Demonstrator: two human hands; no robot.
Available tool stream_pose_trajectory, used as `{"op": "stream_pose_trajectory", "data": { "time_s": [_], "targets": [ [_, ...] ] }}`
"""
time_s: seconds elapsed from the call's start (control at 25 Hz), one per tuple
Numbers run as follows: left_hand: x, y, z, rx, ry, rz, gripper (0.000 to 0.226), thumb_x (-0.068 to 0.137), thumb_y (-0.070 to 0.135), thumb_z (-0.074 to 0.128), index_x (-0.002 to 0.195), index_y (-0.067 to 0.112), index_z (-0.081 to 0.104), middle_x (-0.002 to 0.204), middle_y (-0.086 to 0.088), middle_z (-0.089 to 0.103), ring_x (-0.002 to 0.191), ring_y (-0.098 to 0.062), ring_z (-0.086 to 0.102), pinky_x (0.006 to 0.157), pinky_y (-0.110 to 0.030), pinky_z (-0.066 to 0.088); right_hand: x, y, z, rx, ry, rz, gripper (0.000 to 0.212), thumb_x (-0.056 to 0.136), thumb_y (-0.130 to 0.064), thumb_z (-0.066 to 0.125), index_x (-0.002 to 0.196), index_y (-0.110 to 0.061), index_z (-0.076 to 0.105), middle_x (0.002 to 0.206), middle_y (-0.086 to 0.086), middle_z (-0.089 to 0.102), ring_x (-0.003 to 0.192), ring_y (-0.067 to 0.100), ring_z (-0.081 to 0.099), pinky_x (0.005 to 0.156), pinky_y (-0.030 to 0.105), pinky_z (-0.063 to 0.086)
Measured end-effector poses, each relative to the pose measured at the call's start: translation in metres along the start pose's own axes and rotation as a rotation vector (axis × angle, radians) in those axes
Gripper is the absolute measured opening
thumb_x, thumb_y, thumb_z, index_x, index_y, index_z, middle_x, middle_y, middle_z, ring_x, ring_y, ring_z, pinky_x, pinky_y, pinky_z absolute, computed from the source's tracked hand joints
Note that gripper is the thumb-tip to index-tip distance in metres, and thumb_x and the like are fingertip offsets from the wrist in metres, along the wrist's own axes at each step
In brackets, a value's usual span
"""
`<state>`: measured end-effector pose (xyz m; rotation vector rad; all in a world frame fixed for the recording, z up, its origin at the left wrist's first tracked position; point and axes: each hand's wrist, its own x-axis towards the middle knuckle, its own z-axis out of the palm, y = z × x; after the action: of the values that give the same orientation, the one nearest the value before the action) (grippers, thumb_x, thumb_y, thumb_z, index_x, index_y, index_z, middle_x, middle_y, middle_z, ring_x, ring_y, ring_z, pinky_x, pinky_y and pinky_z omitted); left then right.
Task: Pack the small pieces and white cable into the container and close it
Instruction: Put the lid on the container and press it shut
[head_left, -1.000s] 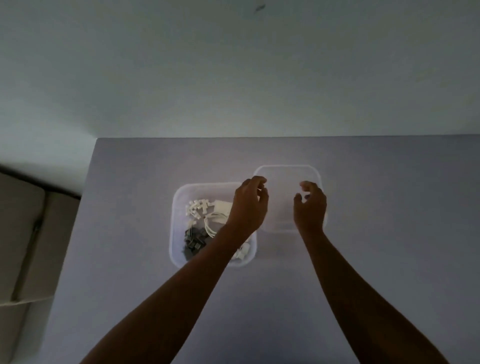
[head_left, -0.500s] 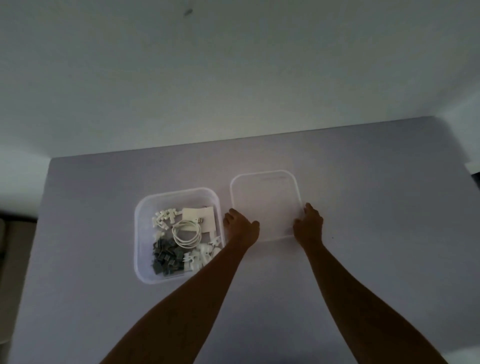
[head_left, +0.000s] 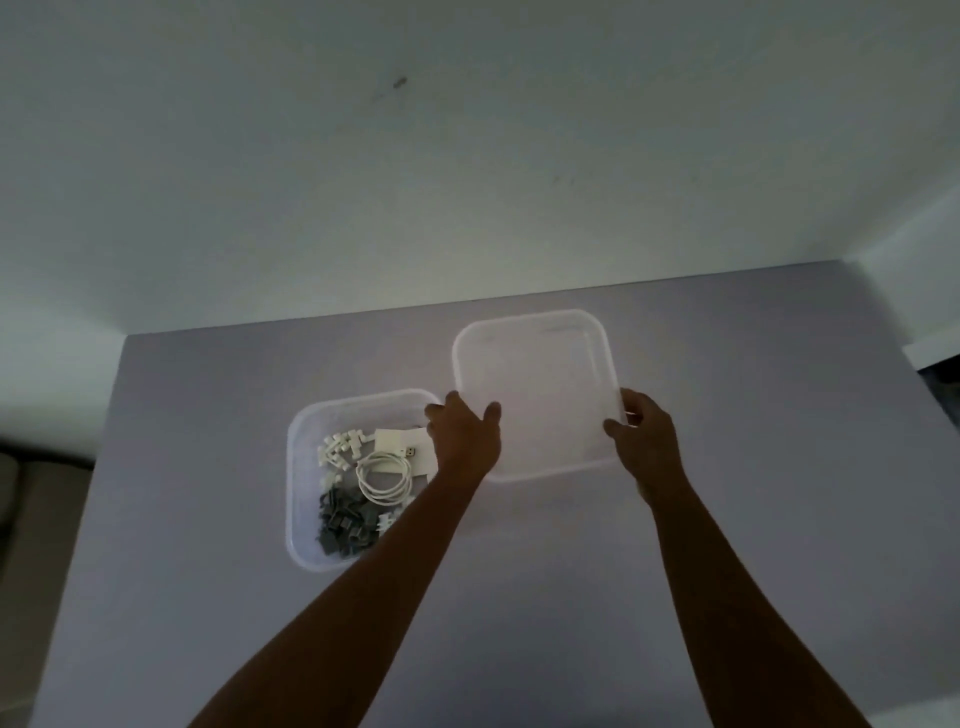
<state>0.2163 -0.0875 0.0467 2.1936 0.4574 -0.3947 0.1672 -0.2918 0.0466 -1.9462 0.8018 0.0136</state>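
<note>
Container (head_left: 304, 462), translucent plastic, square with rounded corners, sits open on the tabletop (head_left: 753, 519) left of centre. Inside: coiled white cable (head_left: 383, 478) near the middle, USB plug end toward the far right; cluster of small white pieces (head_left: 340, 448) at the far left; pile of small grey pieces (head_left: 345, 525) at the near side; a flat white card or pad (head_left: 397, 449) under the cable, far right. A few more white bits lie near the right wall, partly hidden by the forearm.

Lid (head_left: 535, 395), same translucent plastic, is just right of the container and beyond it, its near edge held at both sides. Left hand (head_left: 465, 441) grips the lid's left near corner, thumb on top, fingers curled at the edge; its forearm crosses over the container's near right corner. Right hand (head_left: 647, 441) pinches the lid's right near edge, thumb on top, fingers under. Whether the lid's far edge touches the tabletop cannot be told.

Tabletop is plain, pale grey-lilac, matte. Beyond it a bare pale wall (head_left: 467, 182) with faint dark marks. At far left, part of a beige cushioned seat (head_left: 31, 509). Lighting dim. No readable writing or labels anywhere.
</note>
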Motion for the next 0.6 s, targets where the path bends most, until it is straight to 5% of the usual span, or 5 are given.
{"op": "stream_pose_trajectory", "data": {
  "time_s": [0.2, 0.28, 0.44, 0.6],
  "targets": [
    [0.004, -0.038, -0.099, -0.114, 0.237, 0.100, 0.045, 0.091, 0.033, 0.064, 0.125, 0.006, 0.054, 0.121, -0.016, 0.057, 0.106, -0.030, 0.059, 0.090, -0.034, 0.045, -0.045, -0.042, 0.047, 0.056, -0.196, -0.021, 0.061, 0.081, -0.004, 0.074, 0.137, -0.011, 0.051, 0.116, 0.007, 0.064, 0.104, 0.024, 0.063, 0.092, 0.040, 0.054],
    [0.004, -0.070, -0.126, -0.091, 0.294, 0.079, 0.041, 0.092, 0.031, 0.063, 0.120, 0.004, 0.055, 0.117, -0.018, 0.060, 0.103, -0.030, 0.059, 0.086, -0.035, 0.045, -0.065, -0.045, 0.078, 0.033, -0.301, -0.047, 0.051, 0.082, -0.009, 0.074, 0.131, -0.012, 0.058, 0.109, 0.004, 0.068, 0.097, 0.021, 0.066, 0.088, 0.036, 0.056],
    [0.006, -0.128, -0.154, 0.000, 0.277, 0.014, 0.040, 0.092, 0.031, 0.063, 0.117, 0.001, 0.058, 0.110, -0.015, 0.062, 0.102, -0.030, 0.058, 0.083, -0.031, 0.040, -0.090, -0.032, 0.130, -0.064, -0.306, -0.092, 0.035, 0.090, -0.034, 0.066, 0.115, -0.011, 0.069, 0.096, 0.008, 0.072, 0.089, 0.026, 0.069, 0.080, 0.037, 0.056],
    [0.005, -0.168, -0.156, 0.065, 0.228, -0.010, 0.039, 0.092, 0.032, 0.063, 0.119, 0.004, 0.062, 0.108, -0.015, 0.064, 0.094, -0.027, 0.061, 0.080, -0.032, 0.044, -0.099, -0.010, 0.160, -0.215, -0.296, -0.134, 0.036, 0.089, -0.034, 0.065, 0.114, -0.008, 0.069, 0.098, 0.010, 0.071, 0.087, 0.023, 0.067, 0.074, 0.028, 0.051]
  ]
}}
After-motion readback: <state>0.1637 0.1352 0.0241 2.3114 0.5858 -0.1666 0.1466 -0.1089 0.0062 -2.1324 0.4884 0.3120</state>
